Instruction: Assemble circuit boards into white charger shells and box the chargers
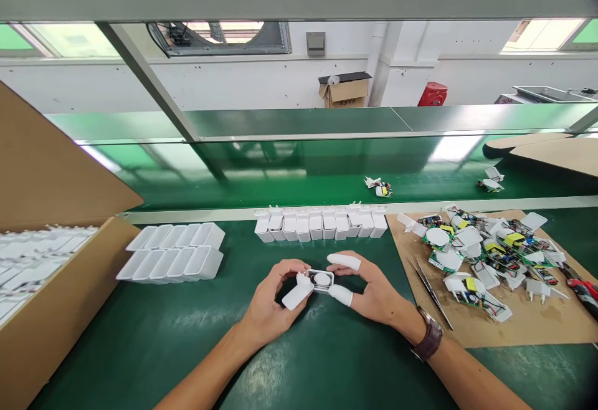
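Near the middle of the green table, my left hand (pixel 273 304) grips a small white housing (pixel 322 280) with a round white piece inside. A white flap (pixel 298 293) hangs at its left side, by my left fingers. My right hand (pixel 369 288) is just right of the housing, thumb and forefinger apart, both with white finger covers; the fingertips are close to its right end, and whether they touch it is unclear. Behind the hands stands a row of white housings (pixel 315 225).
Two rows of empty white cases (pixel 170 263) lie at left beside an open carton (pixel 60 310). At right, cardboard (pixel 406 260) holds circuit boards (pixel 467 238), tweezers (pixel 432 293) and red-handled pliers (pixel 582 288). A loose board (pixel 383 190) lies on the green surface behind.
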Demonstrator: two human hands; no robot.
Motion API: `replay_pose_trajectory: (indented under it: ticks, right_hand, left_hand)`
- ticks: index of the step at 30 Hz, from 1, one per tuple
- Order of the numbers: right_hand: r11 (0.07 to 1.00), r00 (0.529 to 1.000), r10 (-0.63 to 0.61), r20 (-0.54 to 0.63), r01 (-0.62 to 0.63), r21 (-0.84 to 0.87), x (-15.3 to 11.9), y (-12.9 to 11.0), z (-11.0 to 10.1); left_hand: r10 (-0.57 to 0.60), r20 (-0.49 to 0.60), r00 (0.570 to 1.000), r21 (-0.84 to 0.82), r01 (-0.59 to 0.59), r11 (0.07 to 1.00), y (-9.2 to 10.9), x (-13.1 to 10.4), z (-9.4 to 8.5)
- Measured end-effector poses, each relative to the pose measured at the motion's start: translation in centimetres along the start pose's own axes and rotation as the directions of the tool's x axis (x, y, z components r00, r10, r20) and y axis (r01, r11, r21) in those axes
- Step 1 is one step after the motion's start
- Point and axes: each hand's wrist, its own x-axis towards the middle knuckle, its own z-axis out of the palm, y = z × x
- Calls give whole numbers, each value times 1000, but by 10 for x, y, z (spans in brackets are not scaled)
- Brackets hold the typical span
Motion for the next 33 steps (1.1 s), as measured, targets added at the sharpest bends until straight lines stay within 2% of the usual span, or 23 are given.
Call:
replay_pose_trajectory:
  ticks: [3,7,10,13,15,17,19,21,23,26,30,32,33]
  right_hand:
    - [996,998,-52,27,54,-65,0,-2,0]
    - [983,990,-16,139,41,-179,-2,-9,9]
    - [981,995,-26,97,44,-187,-2,-9,15]
    - [997,999,31,23,-29,-65,-1,-6,19]
    - [969,980,200,-8,-196,150,1,-6,22]
    - [815,906,421,41,-398,421,3,-8,25]
    - [591,816,556,157,-522,615,6,-13,27]
    - [436,769,591,243,-558,706,8,-20,29]
    - [373,760,589,274,-557,742,10,-25,30]
    - [357,767,582,271,-540,762,10,-28,31]
    - [387,783,562,267,-535,751,9,-23,31]
    - [453,795,554,248,-537,712,8,-20,31]
    - [517,811,544,215,-526,675,7,-19,30]
  left_hand:
    - [10,-1,1000,-3,-10,1000,0,0,0]
    - [9,6,1000,-20,-9,1000,0,2,0]
    - [-15,15,1000,-23,15,1000,-1,2,-1]
    - [-16,10,1000,-25,16,1000,-4,1,-1]
    - [30,10,1000,-3,-30,1000,-5,-1,0]
    - [86,5,996,66,-86,994,-5,-2,3]
    - [147,-27,989,158,-141,977,-2,-2,6]
    - [221,-59,974,231,-202,952,2,0,8]
    - [292,-71,954,265,-264,927,6,3,9]
    - [342,-60,938,282,-313,907,10,6,9]
    - [330,-44,943,274,-307,911,9,6,8]
    - [287,-41,957,239,-269,933,7,4,9]
    - [251,-46,967,204,-237,950,5,3,8]
